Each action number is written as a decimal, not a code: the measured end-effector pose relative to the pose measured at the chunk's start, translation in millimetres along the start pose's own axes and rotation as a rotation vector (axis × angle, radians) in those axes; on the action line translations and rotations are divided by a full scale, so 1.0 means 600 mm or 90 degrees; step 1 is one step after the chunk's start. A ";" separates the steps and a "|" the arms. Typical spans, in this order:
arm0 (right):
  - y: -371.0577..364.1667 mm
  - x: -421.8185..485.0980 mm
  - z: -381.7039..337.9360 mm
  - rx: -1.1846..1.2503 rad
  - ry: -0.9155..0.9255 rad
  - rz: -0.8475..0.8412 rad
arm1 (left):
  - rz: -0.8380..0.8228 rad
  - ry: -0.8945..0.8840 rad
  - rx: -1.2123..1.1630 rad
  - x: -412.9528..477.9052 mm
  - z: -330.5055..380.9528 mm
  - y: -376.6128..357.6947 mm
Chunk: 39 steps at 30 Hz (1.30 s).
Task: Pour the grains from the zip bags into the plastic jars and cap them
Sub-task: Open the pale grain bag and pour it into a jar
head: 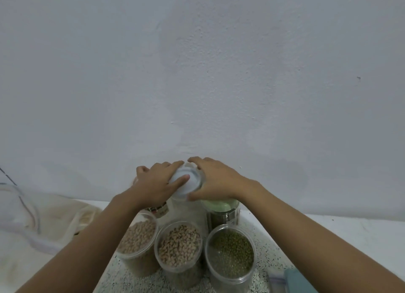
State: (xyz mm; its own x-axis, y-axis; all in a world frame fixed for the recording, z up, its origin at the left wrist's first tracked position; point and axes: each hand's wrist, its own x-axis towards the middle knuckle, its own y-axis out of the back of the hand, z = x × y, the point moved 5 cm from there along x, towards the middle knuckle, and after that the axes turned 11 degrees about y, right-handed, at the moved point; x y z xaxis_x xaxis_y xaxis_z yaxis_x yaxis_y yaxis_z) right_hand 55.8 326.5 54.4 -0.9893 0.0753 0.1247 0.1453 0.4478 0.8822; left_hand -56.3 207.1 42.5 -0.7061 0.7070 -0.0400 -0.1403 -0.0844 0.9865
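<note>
Now left hand (156, 184) and right hand (215, 182) both clasp the white lid (191, 184), at nine and three o'clock. Beneath, a label (163, 209) is too blurred to read.

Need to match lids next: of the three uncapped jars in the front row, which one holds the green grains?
The rightmost front jar: it holds small dark green grains. The middle jar and left jar hold tan-brown ones.

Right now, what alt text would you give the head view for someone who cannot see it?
The left hand and right hand grip the white lid atop a tall jar near the wall. In front stand three uncapped jars, two of tan grains and one of green grains; a green-lidded jar stands beside the tall one.
</note>
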 end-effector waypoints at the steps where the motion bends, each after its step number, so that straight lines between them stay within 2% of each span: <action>1: -0.007 0.008 0.000 -0.024 -0.005 -0.021 | 0.015 0.017 0.001 0.001 -0.006 -0.001; 5: -0.028 0.021 -0.005 -0.079 -0.020 -0.016 | 0.053 0.042 -0.040 -0.004 -0.019 -0.002; 10: -0.015 0.010 -0.015 -0.036 -0.005 0.044 | 0.063 0.006 -0.170 -0.025 -0.024 0.018; 20: 0.083 -0.036 -0.129 0.122 0.047 0.340 | 0.163 -0.086 -0.535 -0.098 -0.018 0.140; 26: 0.100 -0.077 -0.226 0.182 0.083 0.470 | 0.208 -0.171 -0.647 -0.182 -0.031 0.208; 31: 0.074 -0.109 -0.301 0.236 0.084 0.518 | 0.176 -0.199 -0.675 -0.253 -0.081 0.222; 39: -0.025 -0.126 -0.385 0.245 0.046 0.480 | 0.105 -0.182 -0.709 -0.324 -0.183 0.170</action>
State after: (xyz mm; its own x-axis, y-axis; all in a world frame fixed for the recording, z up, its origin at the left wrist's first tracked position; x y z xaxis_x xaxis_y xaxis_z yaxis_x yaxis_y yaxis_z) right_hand 126.1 108.4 136.6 -0.6229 0.4242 0.6573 0.7463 0.5741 0.3368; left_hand -9.7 -16.3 133.5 -0.6098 0.7506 0.2543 -0.6942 -0.6607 0.2855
